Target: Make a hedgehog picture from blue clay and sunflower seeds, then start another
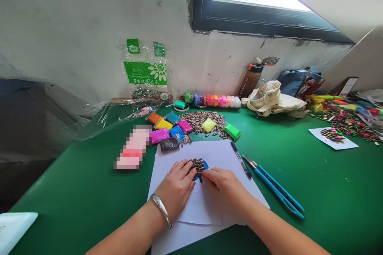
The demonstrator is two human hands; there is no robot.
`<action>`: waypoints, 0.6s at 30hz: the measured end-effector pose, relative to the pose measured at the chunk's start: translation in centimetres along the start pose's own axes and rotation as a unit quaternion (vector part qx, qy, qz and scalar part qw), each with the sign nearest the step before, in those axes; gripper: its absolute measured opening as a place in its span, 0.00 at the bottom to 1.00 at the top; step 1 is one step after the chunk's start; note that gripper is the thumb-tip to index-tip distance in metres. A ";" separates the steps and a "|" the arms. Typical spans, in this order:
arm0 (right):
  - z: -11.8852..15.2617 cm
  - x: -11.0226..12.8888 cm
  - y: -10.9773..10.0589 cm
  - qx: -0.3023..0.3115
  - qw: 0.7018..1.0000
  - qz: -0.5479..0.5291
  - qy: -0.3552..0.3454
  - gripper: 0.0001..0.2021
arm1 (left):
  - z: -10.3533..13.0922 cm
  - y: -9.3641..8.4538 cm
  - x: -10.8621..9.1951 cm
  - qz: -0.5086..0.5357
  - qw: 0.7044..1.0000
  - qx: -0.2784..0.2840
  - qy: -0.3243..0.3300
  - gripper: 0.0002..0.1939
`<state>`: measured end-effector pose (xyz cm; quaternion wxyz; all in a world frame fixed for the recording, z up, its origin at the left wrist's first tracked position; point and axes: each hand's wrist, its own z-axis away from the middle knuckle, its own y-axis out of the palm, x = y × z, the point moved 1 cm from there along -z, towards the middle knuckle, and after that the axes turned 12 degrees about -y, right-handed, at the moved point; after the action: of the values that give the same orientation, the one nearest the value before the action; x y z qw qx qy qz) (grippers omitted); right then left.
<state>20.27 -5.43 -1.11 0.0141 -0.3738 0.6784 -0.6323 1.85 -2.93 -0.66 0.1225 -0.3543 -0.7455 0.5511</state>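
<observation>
White paper sheets (pixel 209 153) lie in front of me. On them is a patch of blue clay (pixel 206 165) covered with overlapping striped sunflower seeds (pixel 197 164). My left hand (pixel 176 185), with a silver bangle (pixel 161 209) at its wrist, lies palm down, its fingers stretched out and the tips touching the left side of the seeds. At the lower right edge of the clay, my right hand (pixel 223 185) has thumb and index finger pinched together. What they hold, if anything, is hidden. One seed (pixel 200 180) sticks out below the patch, close to the right fingertips.
A black pen (pixel 241 159) and a blue utility knife (pixel 275 187) lie to the right. Behind the paper are clay packets (pixel 169 144) and a seed pile (pixel 196 121). Farther back stand a seed bag (pixel 146 73), a bottle (pixel 250 81) and a cloth bag (pixel 266 99). A seed-decorated card (pixel 347 143) lies right.
</observation>
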 end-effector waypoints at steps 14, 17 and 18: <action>-0.2 -1.2 -1.7 -0.083 0.981 -0.138 0.108 0.05 | -0.1 -0.2 0.0 0.015 1.000 -0.018 0.012 0.15; -0.2 -1.4 -1.8 -0.085 0.974 -0.186 0.098 0.10 | -0.1 -0.2 0.0 0.035 0.999 -0.015 0.002 0.16; -0.1 -1.4 -1.8 -0.083 0.970 -0.206 0.097 0.10 | -0.1 -0.2 0.0 0.039 0.999 -0.015 -0.002 0.16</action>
<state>22.07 -4.45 -0.15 -0.2138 -0.4421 0.6346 -0.5967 1.77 -2.89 -0.46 0.0940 -0.3838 -0.7397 0.5447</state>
